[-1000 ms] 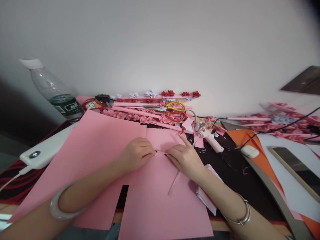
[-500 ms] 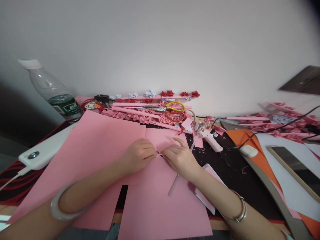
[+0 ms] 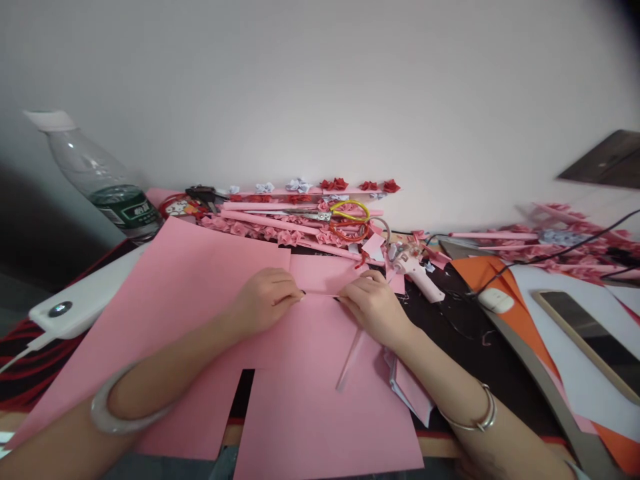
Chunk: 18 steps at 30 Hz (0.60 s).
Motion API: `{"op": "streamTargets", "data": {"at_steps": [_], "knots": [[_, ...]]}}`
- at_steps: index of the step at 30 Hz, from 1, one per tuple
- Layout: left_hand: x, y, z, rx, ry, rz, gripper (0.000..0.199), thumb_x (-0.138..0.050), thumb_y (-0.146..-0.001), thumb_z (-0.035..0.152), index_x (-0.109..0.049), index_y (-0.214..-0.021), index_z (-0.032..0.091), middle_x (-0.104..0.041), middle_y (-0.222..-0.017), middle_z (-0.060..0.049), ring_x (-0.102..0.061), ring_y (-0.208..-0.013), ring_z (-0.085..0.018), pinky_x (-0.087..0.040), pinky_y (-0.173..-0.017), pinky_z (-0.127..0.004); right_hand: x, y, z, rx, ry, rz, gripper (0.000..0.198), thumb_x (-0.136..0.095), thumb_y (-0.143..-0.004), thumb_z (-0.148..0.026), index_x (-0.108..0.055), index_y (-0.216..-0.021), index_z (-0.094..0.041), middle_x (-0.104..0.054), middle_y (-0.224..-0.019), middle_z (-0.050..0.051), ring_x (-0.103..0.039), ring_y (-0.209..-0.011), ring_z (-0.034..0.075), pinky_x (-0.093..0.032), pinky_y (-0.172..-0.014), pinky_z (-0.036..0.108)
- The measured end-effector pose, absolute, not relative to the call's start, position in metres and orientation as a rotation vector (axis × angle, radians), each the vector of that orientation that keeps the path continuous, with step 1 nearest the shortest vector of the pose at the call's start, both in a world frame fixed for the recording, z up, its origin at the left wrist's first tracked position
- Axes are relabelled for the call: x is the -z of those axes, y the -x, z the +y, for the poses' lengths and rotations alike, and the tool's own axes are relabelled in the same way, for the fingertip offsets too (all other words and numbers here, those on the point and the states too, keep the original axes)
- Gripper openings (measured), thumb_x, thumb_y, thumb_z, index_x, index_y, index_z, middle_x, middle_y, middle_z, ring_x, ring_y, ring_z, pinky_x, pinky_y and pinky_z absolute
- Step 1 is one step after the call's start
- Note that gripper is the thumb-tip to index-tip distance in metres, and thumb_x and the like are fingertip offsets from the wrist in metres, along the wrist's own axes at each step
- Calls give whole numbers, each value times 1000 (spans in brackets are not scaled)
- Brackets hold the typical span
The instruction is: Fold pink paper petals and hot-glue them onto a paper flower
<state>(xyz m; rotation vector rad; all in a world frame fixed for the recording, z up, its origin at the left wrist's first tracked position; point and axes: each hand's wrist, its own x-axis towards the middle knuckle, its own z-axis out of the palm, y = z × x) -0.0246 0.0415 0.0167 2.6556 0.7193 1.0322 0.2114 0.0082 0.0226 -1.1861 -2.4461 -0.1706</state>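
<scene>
My left hand (image 3: pixel 267 300) and my right hand (image 3: pixel 374 305) are both closed in a pinch over the pink paper sheet (image 3: pixel 330 420). Between the fingertips runs a thin, pale pink paper strip (image 3: pixel 321 295), held level; whether it is loose or the rolled edge of a sheet I cannot tell. Under the right hand a slim translucent stick (image 3: pixel 351 359) lies slantwise on the pink sheet. A small folded stack of pink and white paper (image 3: pixel 410 390) sits beneath my right forearm. Another pink sheet (image 3: pixel 200 293) spreads under my left arm.
A white glue gun (image 3: pixel 420 275) and scissors with yellow and red handles (image 3: pixel 350 212) lie beyond my hands, among pink stems with paper flowers (image 3: pixel 285 233). On the left are a water bottle (image 3: pixel 120 200) and a white power bank (image 3: pixel 85 293); on the right, a phone (image 3: pixel 590 340).
My hands have moved apart, and a longer stretch of the pale strip now shows between them. The raised finger of my right hand has come down. The folded stack has opened slightly.
</scene>
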Motion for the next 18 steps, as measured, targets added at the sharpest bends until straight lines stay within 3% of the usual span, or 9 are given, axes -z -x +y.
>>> {"op": "streamTargets", "data": {"at_steps": [13,18], "knots": [[-18,27,43,-1006,-2405,801,16,-54,-84,17,-66,-74,15,-63,-69,-5,-57,-66,-15,-45,-61,-27,-23,-218,10,34,1172,-2320,15,-58,-84,-29,-61,-77,-17,-64,-68,3,-57,-67,17,-36,-75,31],[-17,24,41,-961,-2383,794,14,-55,-83,17,-66,-74,15,-62,-68,-4,-55,-66,-15,-44,-61,-26,-21,-215,8,-97,1151,-2274,14,-55,-86,-22,-61,-74,-16,-63,-66,2,-55,-64,15,-37,-72,30]]}}
